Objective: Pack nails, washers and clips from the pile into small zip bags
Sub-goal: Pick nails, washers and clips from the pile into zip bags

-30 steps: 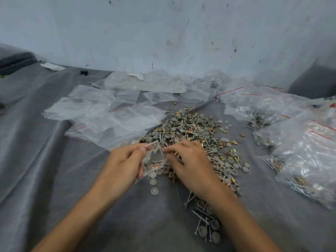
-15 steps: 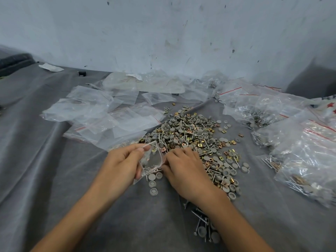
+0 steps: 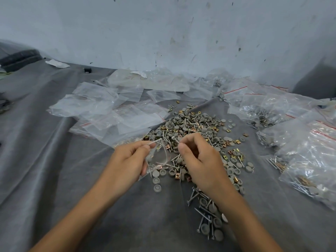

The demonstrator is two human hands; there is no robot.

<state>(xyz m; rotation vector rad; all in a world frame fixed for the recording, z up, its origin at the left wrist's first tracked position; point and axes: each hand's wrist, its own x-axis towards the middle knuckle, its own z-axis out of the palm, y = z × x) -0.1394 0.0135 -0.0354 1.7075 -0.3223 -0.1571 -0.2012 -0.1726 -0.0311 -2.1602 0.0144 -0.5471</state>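
Between empty bags (image 3: 101, 108) and filled bags (image 3: 307, 142), left-hand fingers (image 3: 143, 147) pinching small bag (image 3: 158, 157), right fingers (image 3: 183, 148) pinched.

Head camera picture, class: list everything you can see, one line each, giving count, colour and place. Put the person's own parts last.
pile of nails, washers and clips: one, too many pieces to count, grey, silver and brass, centre of the cloth.
smaller heap of nails and washers: one, grey and silver, near edge, by the right forearm.
empty zip bags: many, clear with red strips, left of the pile.
filled bags: several, clear, right side.
small zip bag: one, clear, a few pieces inside, held in the left hand.
cloth: one, grey, under everything.
wall: pale, marked, behind.
small black object: one, far left by the wall.
left hand: pinching the bag's edge.
right hand: fingers curled at the bag's mouth; contents unclear.
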